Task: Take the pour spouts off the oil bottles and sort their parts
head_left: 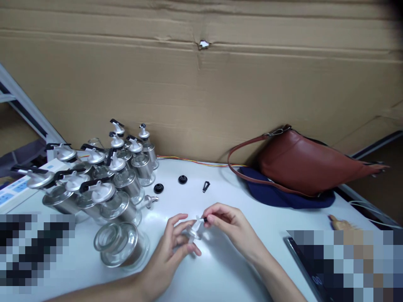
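Silver pour spout between both hands, black piece at its tip

Left hand: fingers and thumb closed in around the spout's base. Right hand: pinching a small black piece right by the upper end; fingers hide most of its shape, contact unclear. Spout looks held off the worktop, nearer front edge than back, to the right of the topless glass bottle.

Best handling, my read: hold the spout by its wide flange so it can't twist; line the black piece up straight before pressing; push lightly, since such a small part may slip or crack. The fitted bottles toward the left edge give a reference for lever angle. Staying low over the worktop should limit any drop. Loose black lever and black round cap lie toward the back edge, so don't brush them.
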Motion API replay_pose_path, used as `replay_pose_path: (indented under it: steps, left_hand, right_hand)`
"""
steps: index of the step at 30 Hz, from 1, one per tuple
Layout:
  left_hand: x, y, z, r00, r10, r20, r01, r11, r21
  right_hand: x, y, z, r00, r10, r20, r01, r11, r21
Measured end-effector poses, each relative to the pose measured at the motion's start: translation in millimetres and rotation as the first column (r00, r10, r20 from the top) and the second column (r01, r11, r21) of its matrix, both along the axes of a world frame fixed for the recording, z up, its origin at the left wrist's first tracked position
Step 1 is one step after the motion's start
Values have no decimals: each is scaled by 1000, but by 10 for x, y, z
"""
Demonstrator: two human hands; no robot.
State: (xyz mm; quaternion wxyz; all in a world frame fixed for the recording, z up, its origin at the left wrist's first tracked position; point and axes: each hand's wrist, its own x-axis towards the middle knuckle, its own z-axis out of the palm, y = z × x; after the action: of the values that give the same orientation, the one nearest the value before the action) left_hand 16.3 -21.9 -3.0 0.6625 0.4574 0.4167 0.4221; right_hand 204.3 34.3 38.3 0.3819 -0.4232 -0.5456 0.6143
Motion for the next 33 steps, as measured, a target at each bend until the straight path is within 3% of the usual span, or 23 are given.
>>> replay_pose_path:
  steps: [6, 13, 21, 27, 31, 33]
  left_hand:
    - [4, -5, -6, 998, -51, 43, 50, 998, 28]
    - [-1, -24, 0, 998, -54, 32, 54, 998, 23]
    - [7, 1, 9, 999, -19, -33, 22, 995, 99]
    - [24, 49, -37, 986, 97, -135, -64, 971, 232]
    - [-8, 80, 22, 944, 95, -317, 47, 909, 414]
    - [-17, 136, 94, 894, 174, -414, 74, 852, 518]
  right_hand:
    - [-34, -60, -14, 942, 211, -261, -262, 948, -181]
    - [-8, -61, -25, 896, 311, -317, -363, 924, -119]
    - [-16, -83, -65, 927, 290, -239, -316, 946, -77]
    - [-87, -80, -89, 983, 185, -8, -185, 982, 21]
    - [-130, -90, -50, 989, 149, 19, -150, 988, 41]
    - [-130, -93, -29, 995, 94, 18, -95, 994, 55]
